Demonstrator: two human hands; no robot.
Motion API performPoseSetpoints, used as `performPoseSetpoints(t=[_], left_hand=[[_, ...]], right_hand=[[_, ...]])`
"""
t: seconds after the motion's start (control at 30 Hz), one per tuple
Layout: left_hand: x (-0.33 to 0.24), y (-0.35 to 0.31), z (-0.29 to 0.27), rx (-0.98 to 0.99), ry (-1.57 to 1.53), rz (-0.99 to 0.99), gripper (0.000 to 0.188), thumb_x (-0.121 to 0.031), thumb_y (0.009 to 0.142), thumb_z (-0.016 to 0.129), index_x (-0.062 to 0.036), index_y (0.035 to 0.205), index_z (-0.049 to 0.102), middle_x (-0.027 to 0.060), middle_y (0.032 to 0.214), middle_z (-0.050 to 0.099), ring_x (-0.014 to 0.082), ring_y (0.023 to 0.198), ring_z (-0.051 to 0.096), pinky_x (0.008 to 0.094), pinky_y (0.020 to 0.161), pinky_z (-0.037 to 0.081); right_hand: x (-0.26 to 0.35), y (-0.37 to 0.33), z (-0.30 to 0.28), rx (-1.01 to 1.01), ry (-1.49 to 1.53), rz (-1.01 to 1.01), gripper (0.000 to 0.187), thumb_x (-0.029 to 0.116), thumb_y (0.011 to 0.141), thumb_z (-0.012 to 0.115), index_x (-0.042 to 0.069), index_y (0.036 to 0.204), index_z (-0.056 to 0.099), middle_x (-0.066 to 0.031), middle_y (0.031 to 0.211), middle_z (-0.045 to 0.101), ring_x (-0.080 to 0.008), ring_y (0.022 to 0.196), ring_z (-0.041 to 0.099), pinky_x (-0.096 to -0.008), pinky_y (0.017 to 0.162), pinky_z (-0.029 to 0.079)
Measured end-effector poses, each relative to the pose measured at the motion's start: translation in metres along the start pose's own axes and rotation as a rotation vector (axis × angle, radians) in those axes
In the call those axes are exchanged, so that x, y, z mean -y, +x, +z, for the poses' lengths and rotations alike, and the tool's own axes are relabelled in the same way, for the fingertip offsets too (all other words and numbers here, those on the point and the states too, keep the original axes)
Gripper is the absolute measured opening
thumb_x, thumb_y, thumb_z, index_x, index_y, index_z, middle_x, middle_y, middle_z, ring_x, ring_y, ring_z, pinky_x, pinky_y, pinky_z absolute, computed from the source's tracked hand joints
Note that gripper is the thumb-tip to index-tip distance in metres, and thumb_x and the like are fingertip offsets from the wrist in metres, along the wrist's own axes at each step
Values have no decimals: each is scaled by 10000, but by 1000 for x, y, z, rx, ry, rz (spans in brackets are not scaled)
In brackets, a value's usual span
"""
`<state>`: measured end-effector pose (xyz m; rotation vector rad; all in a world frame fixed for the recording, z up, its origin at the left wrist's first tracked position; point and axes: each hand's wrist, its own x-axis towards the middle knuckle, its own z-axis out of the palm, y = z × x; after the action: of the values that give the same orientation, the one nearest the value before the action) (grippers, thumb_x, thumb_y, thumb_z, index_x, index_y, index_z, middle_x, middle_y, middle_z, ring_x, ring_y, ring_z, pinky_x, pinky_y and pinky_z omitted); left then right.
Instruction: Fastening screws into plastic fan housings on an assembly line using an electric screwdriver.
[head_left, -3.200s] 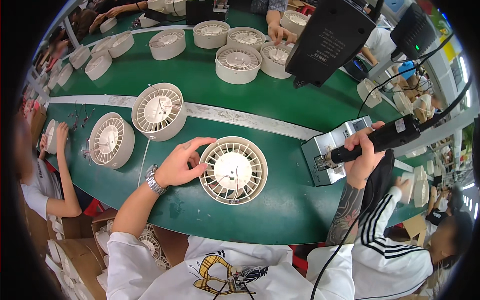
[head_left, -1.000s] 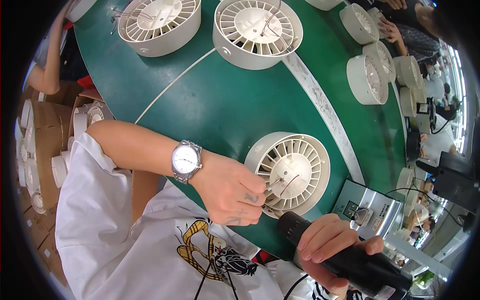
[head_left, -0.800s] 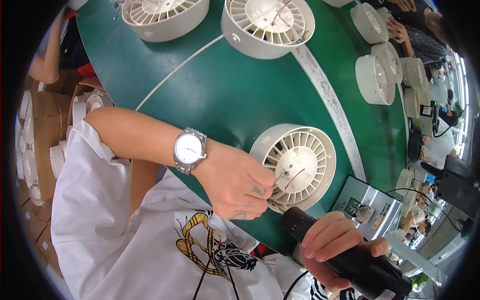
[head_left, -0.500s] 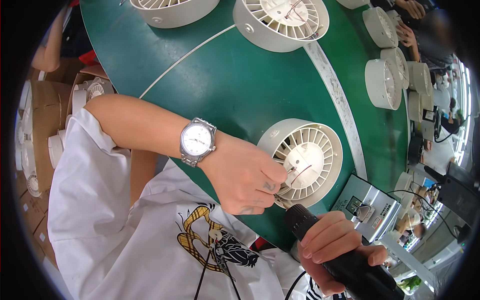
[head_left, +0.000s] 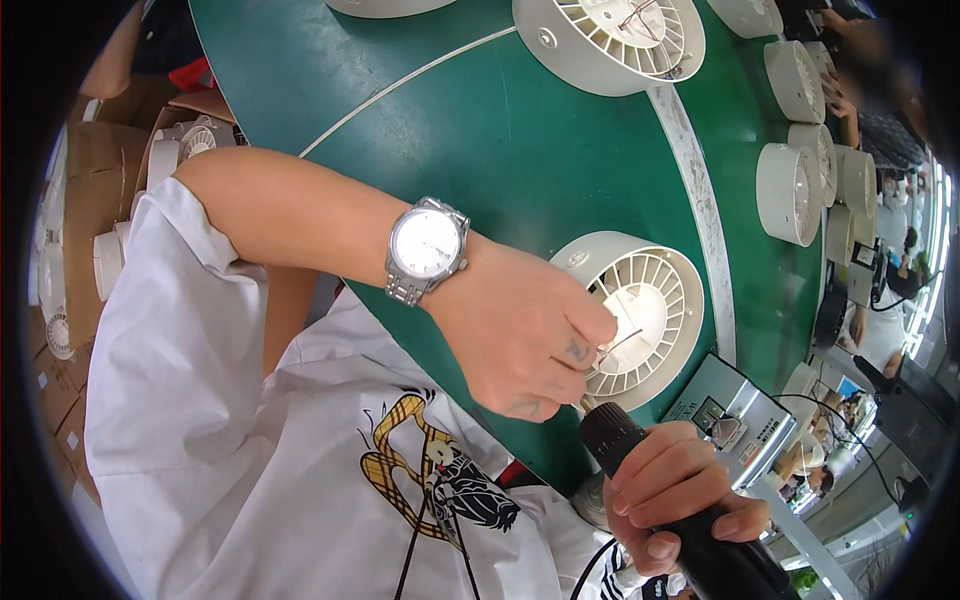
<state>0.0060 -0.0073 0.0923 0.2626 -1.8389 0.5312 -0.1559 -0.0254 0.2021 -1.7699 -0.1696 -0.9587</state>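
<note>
A cream round housing with a slatted ring lies on the green table, its open side toward me. Thin wires cross its pale centre. My left hand, with a silver watch on the wrist, is closed at the housing's near left edge. Its fingertips are curled out of sight, so what they pinch is hidden. In my right hand is a black electric screwdriver, fingers wrapped round its body. The driver's front end points at the housing's lower edge, right beside my left fingers; its very tip is partly hidden.
Another cream housing with wires stands farther up the table. Several more are at the right, near a co-worker's hand. A silver metal box sits right of my work. A pale strip runs along the table. Cardboard boxes stand left.
The whole view has shifted, so table and housings appear farther right. My left hand stays at the same housing's edge. The screwdriver remains in my right hand, close to the left fingers.
</note>
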Motion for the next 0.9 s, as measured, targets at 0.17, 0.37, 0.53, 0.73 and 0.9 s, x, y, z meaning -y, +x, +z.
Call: performPoseSetpoints(t=[0.17, 0.37, 0.53, 0.73, 0.9], left_hand=[[6, -5, 1, -68, -11, -95, 258, -84, 697, 584, -100, 492, 430, -1, 578, 386, 147, 439, 398, 275, 525, 324], [0, -24, -5, 124, 11, -174, 262, -102, 724, 602, -96, 518, 439, -1, 610, 380, 142, 473, 409, 271, 518, 317], [-9, -24, -20, 94, 12, -286, 252, -86, 698, 622, -87, 529, 435, -5, 608, 384, 140, 511, 431, 270, 525, 331], [-19, -39, -24, 175, 57, -272, 229, -77, 687, 635, -77, 555, 448, -6, 632, 413, 144, 592, 458, 280, 550, 365], [-33, -38, -50, 345, 29, -311, 240, -137, 703, 659, -86, 577, 462, -4, 665, 453, 161, 681, 489, 289, 577, 389]], right_hand=[[-2, 2, 3, -3, -21, 34, 381, 99, 778, 644, 119, 1043, 370, -40, 560, 531, -114, 404, 485, -223, 391, 413], [-15, 6, -5, 0, 41, 46, 443, 93, 786, 619, 90, 1149, 366, -29, 587, 501, -117, 435, 472, -233, 420, 403], [-6, 11, -5, -233, 244, -30, 509, 98, 785, 608, 65, 1231, 365, -15, 608, 468, -121, 454, 460, -230, 445, 401], [8, 1, -36, -234, 230, -63, 442, 128, 809, 577, 50, 1208, 403, -11, 629, 446, -116, 493, 450, -226, 499, 402], [6, -32, -86, -562, -273, -61, 336, 194, 862, 503, 42, 1152, 427, -14, 660, 416, -116, 578, 420, -258, 571, 380]])
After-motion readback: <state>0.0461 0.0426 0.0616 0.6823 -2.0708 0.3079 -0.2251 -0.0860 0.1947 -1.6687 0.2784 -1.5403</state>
